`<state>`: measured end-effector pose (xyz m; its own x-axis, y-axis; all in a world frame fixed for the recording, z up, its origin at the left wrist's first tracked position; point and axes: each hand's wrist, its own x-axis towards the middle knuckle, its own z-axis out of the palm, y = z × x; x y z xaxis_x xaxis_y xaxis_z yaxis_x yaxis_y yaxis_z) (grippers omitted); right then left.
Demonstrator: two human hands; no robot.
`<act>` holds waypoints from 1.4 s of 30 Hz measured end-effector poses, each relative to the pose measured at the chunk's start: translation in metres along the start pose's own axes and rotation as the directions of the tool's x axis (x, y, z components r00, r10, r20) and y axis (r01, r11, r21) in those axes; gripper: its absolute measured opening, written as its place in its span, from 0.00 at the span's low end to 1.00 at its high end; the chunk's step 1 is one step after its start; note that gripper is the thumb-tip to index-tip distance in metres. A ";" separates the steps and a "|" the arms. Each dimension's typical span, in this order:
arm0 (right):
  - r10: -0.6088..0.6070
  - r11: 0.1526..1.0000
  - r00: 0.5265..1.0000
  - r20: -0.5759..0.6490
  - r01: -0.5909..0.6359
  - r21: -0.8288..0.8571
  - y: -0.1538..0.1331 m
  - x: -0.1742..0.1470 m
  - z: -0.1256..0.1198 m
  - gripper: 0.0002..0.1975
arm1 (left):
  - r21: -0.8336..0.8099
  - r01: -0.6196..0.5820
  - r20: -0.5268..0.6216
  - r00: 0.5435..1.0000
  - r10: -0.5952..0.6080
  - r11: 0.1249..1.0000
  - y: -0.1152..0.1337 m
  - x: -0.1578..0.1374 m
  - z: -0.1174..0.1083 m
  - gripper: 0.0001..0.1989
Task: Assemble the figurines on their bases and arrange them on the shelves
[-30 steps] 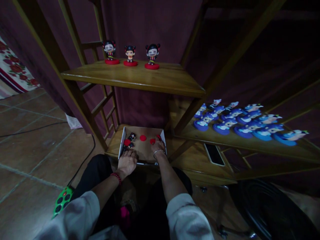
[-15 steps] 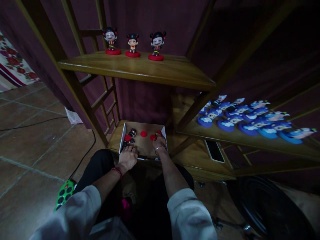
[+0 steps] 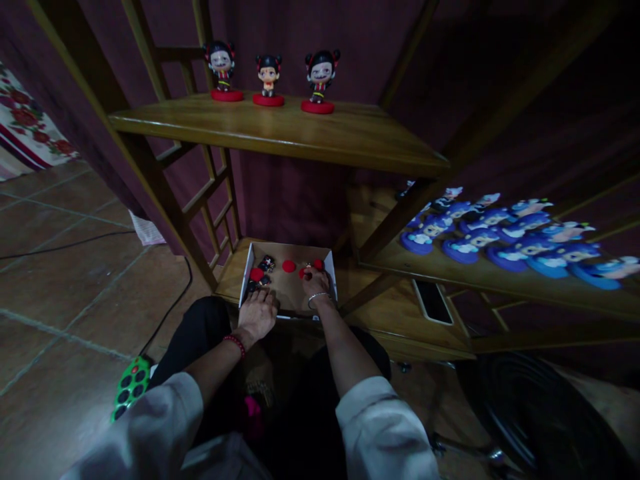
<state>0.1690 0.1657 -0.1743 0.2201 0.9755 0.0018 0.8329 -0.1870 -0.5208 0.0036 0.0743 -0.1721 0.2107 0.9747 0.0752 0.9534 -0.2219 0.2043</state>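
A shallow cardboard box [image 3: 290,303] with white sides sits on the low shelf in front of me. In it lie flat red discs, among them a middle one [image 3: 289,266] and one at the right [image 3: 319,265], and small dark figurines [image 3: 267,263] at the left. My right hand [image 3: 315,283] is inside the box, fingers pinched over another red disc; a tiny pale piece shows at the fingertips, too small to name. My left hand [image 3: 258,313] lies across the front left rim with fingers stretched out, beside a dark figurine.
Three black-haired figurines on red bases [image 3: 269,100] stand on the upper shelf [image 3: 280,133]. Several blue figurines [image 3: 467,247] crowd the right shelf. A phone [image 3: 433,302] lies below them. A black round seat [image 3: 540,413] is at lower right, a green power strip [image 3: 131,388] at lower left.
My right hand has shifted slightly left within the box, away from the right-hand disc, which shows more fully now. My left hand stays at the rim. The view has tilted a little.
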 end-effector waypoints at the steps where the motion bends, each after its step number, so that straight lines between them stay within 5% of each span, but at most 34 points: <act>1: -0.004 1.000 1.000 -0.005 0.004 0.003 0.000 0.000 0.000 0.12 | -0.004 -0.001 0.000 1.000 0.001 1.000 0.000 0.000 0.000 0.16; 7: -0.071 0.995 0.997 0.015 0.070 0.074 0.000 -0.004 -0.001 0.11 | 0.003 -0.005 0.006 1.000 0.005 1.000 0.000 0.000 0.001 0.18; 14: -0.253 0.928 0.950 0.185 0.184 0.325 0.004 -0.015 0.004 0.05 | 0.009 -0.017 -0.043 0.999 0.017 1.000 -0.003 0.000 0.007 0.17; 22: -0.322 0.931 0.884 0.340 0.231 0.281 0.008 -0.027 0.010 0.04 | 0.017 -0.017 -0.031 0.999 0.018 1.000 -0.002 -0.001 0.006 0.18; 31: -0.413 0.907 0.840 0.351 0.345 0.242 0.001 -0.027 0.014 0.09 | 0.018 -0.006 -0.005 1.000 0.006 1.000 -0.002 -0.002 0.004 0.17; 38: -0.408 0.905 0.868 0.284 0.344 0.249 -0.006 -0.019 0.006 0.10 | 0.027 -0.001 -0.020 1.000 0.002 1.000 -0.003 -0.002 0.009 0.17; 42: -0.185 0.980 0.976 0.113 0.174 0.100 0.000 -0.006 0.002 0.10 | 0.019 0.000 -0.025 1.000 0.001 1.000 -0.003 -0.002 0.010 0.18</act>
<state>0.1667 0.1600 -0.1765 0.0032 1.0000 0.0020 0.8034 -0.0013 -0.5955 0.0022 0.0733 -0.1822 0.2061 0.9734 0.0999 0.9573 -0.2217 0.1855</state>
